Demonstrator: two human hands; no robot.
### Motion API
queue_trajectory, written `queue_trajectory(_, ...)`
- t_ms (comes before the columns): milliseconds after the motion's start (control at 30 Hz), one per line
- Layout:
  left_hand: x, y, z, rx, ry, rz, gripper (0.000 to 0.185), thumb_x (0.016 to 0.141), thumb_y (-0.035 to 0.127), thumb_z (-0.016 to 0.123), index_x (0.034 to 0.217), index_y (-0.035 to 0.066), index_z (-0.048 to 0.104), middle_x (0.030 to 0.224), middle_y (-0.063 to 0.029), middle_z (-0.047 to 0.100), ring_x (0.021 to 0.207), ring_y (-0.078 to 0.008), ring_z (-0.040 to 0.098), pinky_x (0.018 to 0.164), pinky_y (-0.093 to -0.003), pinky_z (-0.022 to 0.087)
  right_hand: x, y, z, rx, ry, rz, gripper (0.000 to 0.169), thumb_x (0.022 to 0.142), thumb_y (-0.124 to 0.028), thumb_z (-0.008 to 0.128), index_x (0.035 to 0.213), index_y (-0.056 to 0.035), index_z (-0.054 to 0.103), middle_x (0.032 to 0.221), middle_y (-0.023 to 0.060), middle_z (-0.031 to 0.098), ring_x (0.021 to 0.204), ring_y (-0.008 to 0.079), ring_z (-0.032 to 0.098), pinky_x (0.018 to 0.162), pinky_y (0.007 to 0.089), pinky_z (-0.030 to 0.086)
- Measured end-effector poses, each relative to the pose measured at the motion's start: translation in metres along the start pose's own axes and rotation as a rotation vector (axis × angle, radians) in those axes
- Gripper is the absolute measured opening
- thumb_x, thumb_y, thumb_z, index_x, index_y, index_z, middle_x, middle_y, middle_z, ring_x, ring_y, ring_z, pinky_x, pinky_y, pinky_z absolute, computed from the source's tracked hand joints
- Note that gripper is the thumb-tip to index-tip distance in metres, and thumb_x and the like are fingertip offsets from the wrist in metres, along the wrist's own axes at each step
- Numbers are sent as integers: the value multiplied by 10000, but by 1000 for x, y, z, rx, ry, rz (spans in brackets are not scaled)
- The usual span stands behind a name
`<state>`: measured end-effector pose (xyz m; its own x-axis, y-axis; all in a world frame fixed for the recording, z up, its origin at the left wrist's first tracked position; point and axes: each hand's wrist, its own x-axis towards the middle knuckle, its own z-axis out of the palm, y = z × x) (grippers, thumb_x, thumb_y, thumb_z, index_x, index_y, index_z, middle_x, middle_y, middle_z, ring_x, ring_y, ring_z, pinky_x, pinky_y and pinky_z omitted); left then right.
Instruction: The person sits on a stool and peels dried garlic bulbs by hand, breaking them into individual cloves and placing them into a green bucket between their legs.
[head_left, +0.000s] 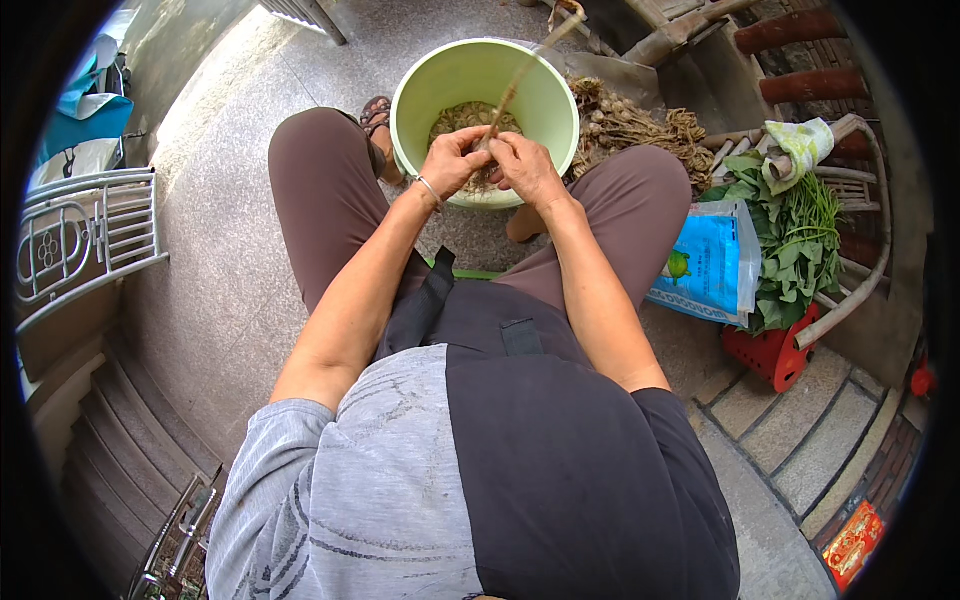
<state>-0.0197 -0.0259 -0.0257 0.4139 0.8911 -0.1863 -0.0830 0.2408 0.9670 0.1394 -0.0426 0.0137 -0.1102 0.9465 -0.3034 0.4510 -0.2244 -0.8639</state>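
Note:
Both hands meet over the near rim of a light green plastic bucket (551, 112) that stands on the floor between my knees. My left hand (455, 159) and my right hand (525, 166) pinch the base of a dried garlic plant together. Its long dry stalk (517, 79) rises from my fingers past the bucket's far rim. The bulb end is mostly hidden by my fingers, with roots hanging below. Inside the bucket lies a layer of pale garlic pieces (472, 116); my hands cover part of it.
Right of the bucket lies a heap of dried garlic bundles (626, 124). A blue plastic bag (705, 259), leafy greens (799, 240) and a red plastic basket (772, 349) sit by a bamboo chair (874, 277). On the left, a metal railing (127, 225) borders descending steps (127, 442).

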Motion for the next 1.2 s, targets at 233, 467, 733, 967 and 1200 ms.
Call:
queue_trajectory(233,-5,6,14,514,152,98,415,776,58,631,1180,12,552,1051,-83,633,922,-119,591,801,-254,480,-3,-14,-5,-245,74,4,280,802,-278,531,811,-23,646,757,171,624,658,297,609,630,385,472)
queue_trajectory(467,-5,10,12,69,47,116,502,791,82,643,1258,30,466,1052,-73,620,921,-113,570,824,-240,458,4,0,-2,-155,278,-158,221,809,-163,483,864,-21,643,850,156,611,726,294,604,674,381,474)
queue_trajectory(733,2,10,5,-58,49,69,211,903,133,546,1061,34,447,860,9,539,786,-35,493,697,-186,422,9,9,2,145,233,-117,246,791,-226,650,907,-9,655,824,87,601,742,178,595,669,299,470)
queue_trajectory(967,0,16,3,-469,2,-67,187,912,171,548,1039,35,531,886,11,574,769,-60,535,672,-189,441,4,-4,3,36,381,-306,159,808,-159,607,792,-1,592,776,137,571,715,294,568,653,374,446)
queue_trajectory(1200,0,9,14,-338,149,-40,216,904,170,571,1074,40,545,931,-25,592,814,-93,570,699,-248,492,2,-4,10,-362,471,-324,134,853,-159,529,865,-32,487,872,165,514,813,364,539,695,453,432)
